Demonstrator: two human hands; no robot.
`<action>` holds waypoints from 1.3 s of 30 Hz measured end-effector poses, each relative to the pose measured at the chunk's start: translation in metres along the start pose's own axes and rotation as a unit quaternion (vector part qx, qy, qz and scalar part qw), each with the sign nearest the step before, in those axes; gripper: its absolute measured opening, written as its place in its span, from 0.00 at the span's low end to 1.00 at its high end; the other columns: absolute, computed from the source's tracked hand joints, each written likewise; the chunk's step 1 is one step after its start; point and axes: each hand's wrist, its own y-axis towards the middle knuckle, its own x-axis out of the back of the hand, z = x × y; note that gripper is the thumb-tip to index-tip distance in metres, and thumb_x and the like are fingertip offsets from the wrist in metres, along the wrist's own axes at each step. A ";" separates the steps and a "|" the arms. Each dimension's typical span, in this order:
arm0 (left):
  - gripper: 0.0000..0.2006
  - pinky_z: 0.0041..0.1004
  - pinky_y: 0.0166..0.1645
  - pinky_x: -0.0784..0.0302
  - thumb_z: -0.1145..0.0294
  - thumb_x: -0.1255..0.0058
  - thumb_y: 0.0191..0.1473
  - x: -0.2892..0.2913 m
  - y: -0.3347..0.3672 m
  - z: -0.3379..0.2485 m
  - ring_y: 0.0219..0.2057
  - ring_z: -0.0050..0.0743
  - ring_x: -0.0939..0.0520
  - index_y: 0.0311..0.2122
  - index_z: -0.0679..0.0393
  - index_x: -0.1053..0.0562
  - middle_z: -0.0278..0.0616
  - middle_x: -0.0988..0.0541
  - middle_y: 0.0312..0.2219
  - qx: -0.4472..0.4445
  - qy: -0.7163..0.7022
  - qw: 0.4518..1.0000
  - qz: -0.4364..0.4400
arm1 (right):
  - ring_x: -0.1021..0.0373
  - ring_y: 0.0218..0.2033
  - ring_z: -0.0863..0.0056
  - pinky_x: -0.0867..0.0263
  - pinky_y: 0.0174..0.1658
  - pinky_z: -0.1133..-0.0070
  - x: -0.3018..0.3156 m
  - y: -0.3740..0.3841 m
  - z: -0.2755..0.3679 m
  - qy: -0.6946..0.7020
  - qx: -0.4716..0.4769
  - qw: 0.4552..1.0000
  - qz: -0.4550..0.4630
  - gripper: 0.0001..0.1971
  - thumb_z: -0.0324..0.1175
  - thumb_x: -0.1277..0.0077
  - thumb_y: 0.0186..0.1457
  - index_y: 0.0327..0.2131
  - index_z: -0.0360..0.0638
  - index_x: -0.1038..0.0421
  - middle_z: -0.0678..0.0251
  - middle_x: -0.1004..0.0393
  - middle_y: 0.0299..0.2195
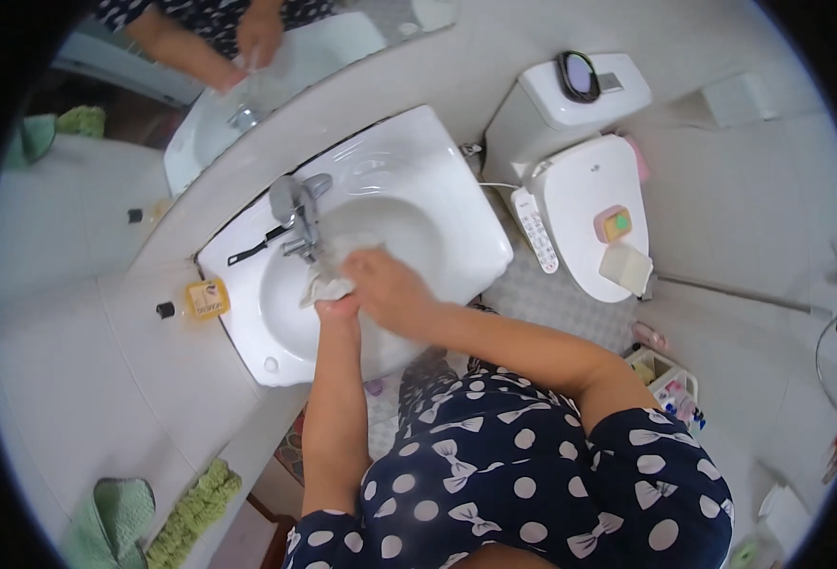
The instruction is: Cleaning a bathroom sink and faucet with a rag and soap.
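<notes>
Over the basin of the white sink, my left hand is closed around a crumpled, wet-looking white cloth. My right hand presses against the same cloth from the right, its fingers curled and smeared by motion; the fingertips are hidden. Just beyond both hands stands the chrome tap, its spout close above the cloth. Whether water is running is hard to make out.
A slim black-handled item lies beside the tap. To the left is a yellow soap bottle with a black cap. At right, the shut toilet lid bears a pink soap box and a pale block. Green towels hang lower left.
</notes>
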 end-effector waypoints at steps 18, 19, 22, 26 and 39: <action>0.22 0.41 0.61 0.35 0.61 0.64 0.62 -0.008 -0.029 0.012 0.57 0.42 0.30 0.59 0.57 0.36 0.43 0.30 0.56 0.058 -0.065 0.996 0.018 | 0.43 0.62 0.56 0.41 0.58 0.63 -0.056 0.061 -0.054 -0.149 0.133 0.979 -0.036 0.24 0.31 0.50 0.52 0.54 0.48 0.32 0.61 0.39 0.62; 0.22 0.42 0.61 0.35 0.62 0.63 0.62 -0.018 -0.032 0.017 0.58 0.42 0.31 0.59 0.58 0.36 0.42 0.31 0.57 0.045 -0.047 0.997 -0.043 | 0.43 0.62 0.55 0.42 0.59 0.62 -0.056 0.054 -0.055 -0.107 0.124 0.985 -0.052 0.24 0.29 0.50 0.51 0.54 0.46 0.32 0.58 0.40 0.61; 0.23 0.42 0.60 0.33 0.63 0.61 0.61 0.004 -0.033 -0.001 0.59 0.42 0.32 0.60 0.58 0.37 0.42 0.33 0.59 0.043 -0.054 0.995 -0.066 | 0.43 0.62 0.53 0.43 0.61 0.63 -0.020 0.030 -0.038 -0.009 0.098 0.991 -0.088 0.25 0.25 0.50 0.49 0.54 0.44 0.33 0.54 0.39 0.60; 0.26 0.43 0.51 0.26 0.62 0.58 0.59 0.004 -0.038 0.009 0.59 0.38 0.31 0.61 0.57 0.38 0.44 0.34 0.60 0.064 0.029 0.997 0.015 | 0.39 0.58 0.54 0.43 0.62 0.64 0.079 -0.049 -0.088 -0.051 -0.015 0.974 -0.219 0.26 0.22 0.50 0.46 0.53 0.38 0.34 0.53 0.35 0.55; 0.20 0.31 0.30 0.33 0.62 0.56 0.54 -0.002 -0.039 0.025 0.39 0.34 0.21 0.52 0.54 0.28 0.41 0.23 0.49 0.069 0.009 0.989 -0.134 | 0.33 0.48 0.50 0.34 0.51 0.63 0.248 -0.277 -0.357 -0.162 -0.558 0.789 -0.201 0.21 0.33 0.47 0.52 0.49 0.35 0.34 0.45 0.30 0.45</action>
